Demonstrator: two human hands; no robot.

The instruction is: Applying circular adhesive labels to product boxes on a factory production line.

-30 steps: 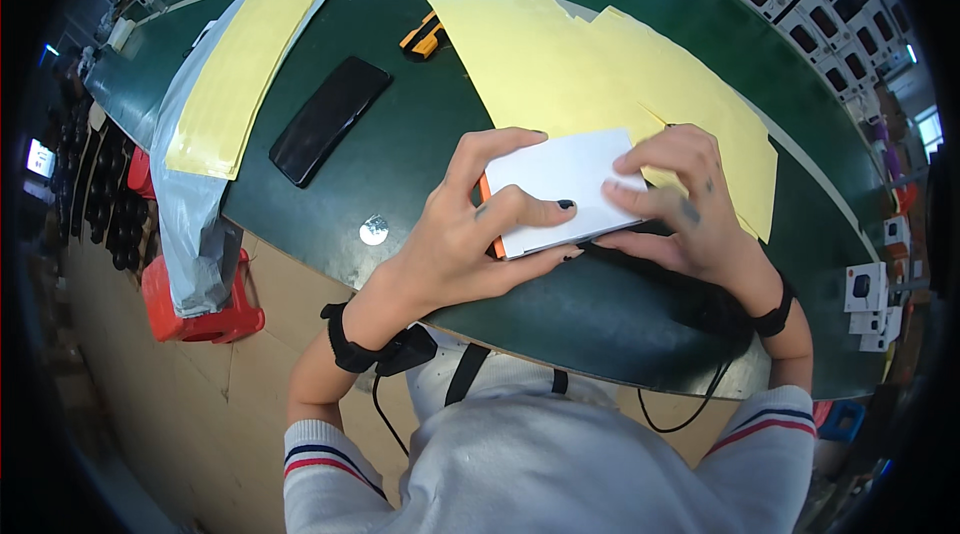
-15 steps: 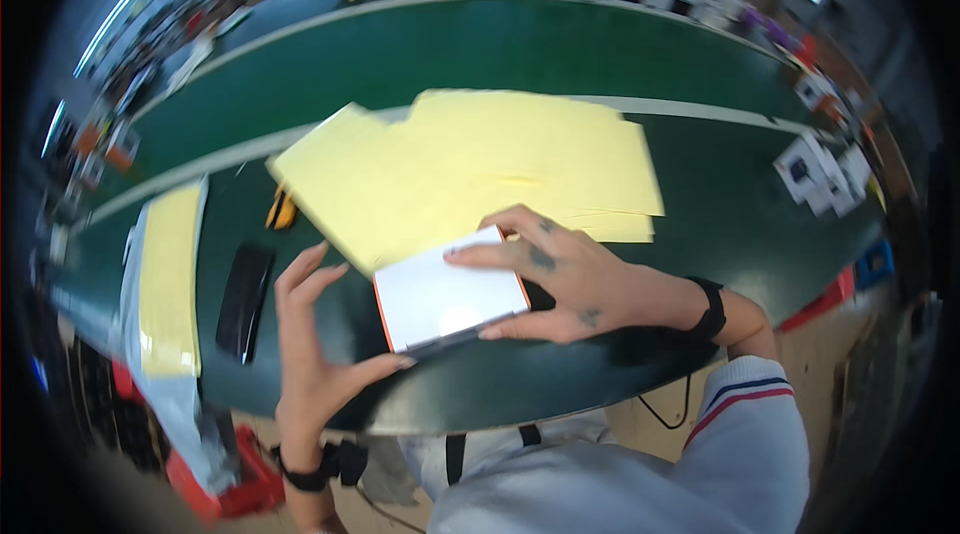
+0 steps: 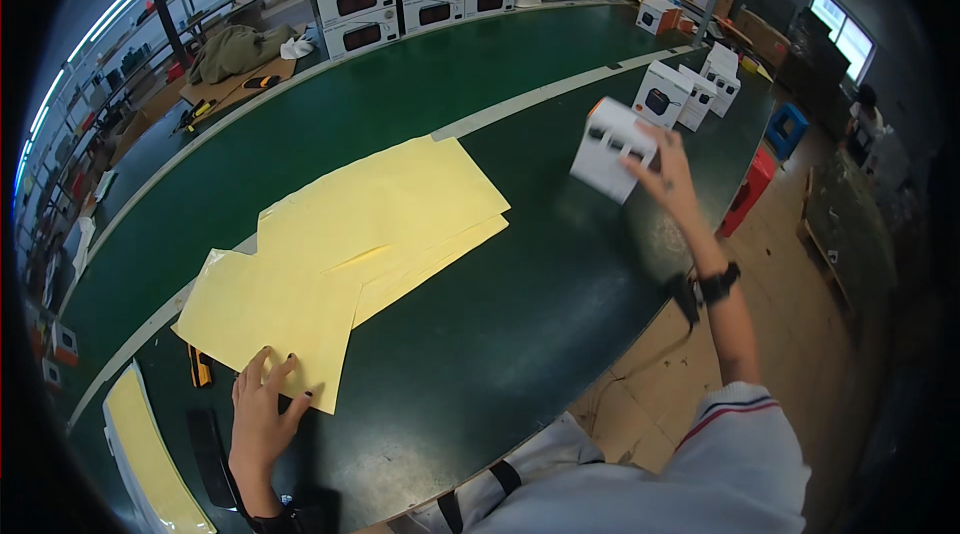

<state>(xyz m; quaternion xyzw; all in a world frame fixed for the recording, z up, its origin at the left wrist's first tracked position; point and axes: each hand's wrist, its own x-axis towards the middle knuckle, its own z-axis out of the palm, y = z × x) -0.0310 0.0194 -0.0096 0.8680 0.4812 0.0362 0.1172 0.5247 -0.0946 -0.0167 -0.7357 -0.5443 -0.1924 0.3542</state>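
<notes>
My right hand (image 3: 668, 174) grips the white box (image 3: 610, 149) in its fingers, held out at upper right toward the other boxes (image 3: 690, 92), while my left hand (image 3: 262, 414) lies flat, fingers spread, pinning the yellow sheets (image 3: 350, 244) to the desk (image 3: 520, 294).

The white box (image 3: 612, 148) is up off the green table (image 3: 560, 294), gripped at its near edge by the right hand (image 3: 668, 174) with the arm stretched out to the right. It is tilted, one broad face toward us with dark print on it and an orange strip along its upper left corner. The yellow sheets (image 3: 350, 244) lie flat in a fanned, overlapping pile on the table; the left hand (image 3: 262, 414) presses fingers spread on the nearest sheet's corner.
</notes>
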